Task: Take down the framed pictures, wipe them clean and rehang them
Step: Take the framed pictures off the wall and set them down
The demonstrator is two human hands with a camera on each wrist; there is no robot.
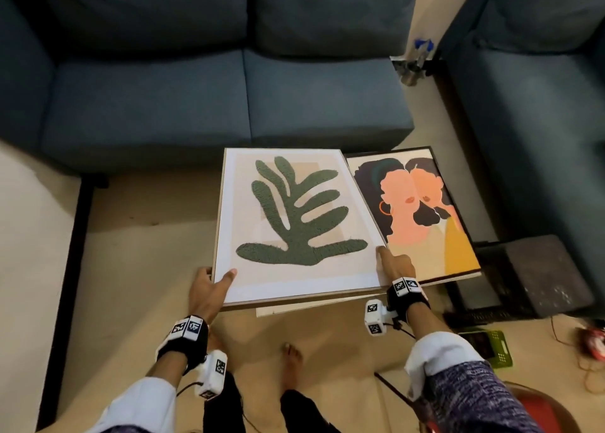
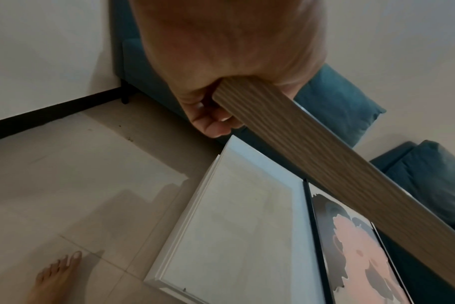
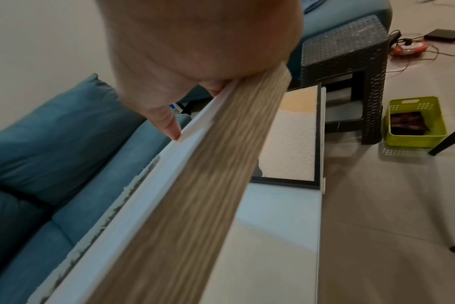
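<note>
Leaf picture (image 1: 294, 223) mid-frame, long axis running up-frame; left hand (image 1: 209, 288) and right hand (image 1: 394, 265) pinching its near corners, thumbs on top.

No readable words, brands or numbers anywhere; only black-and-white coded marker squares on the left wrist band (image 1: 189, 327) and right wrist band (image 1: 406, 285), bearing no legible text.
</note>
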